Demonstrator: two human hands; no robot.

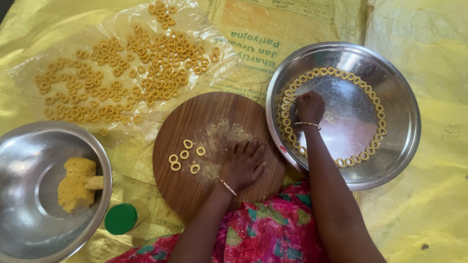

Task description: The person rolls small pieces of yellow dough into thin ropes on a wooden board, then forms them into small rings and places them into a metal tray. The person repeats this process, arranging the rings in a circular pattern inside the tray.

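My left hand [242, 164] lies flat, fingers spread, on a round wooden board [195, 122], holding nothing. Several small dough rings [185, 156] lie on the board just left of it, beside scattered crumbs. My right hand [309, 106] reaches into a wide steel plate [397, 92], fingers bunched at the ring of dough loops [287, 119] lining the plate's inner edge; whether a loop is pinched in the fingertips is hidden. Both wrists wear thin bangles.
Many dough rings [126, 73] are spread on a clear plastic sheet at the upper left. A steel bowl [19, 156] at the lower left holds a lump of yellow dough [74, 184]. A green-capped jar [121, 218] stands beside it. Yellow sacking covers the floor.
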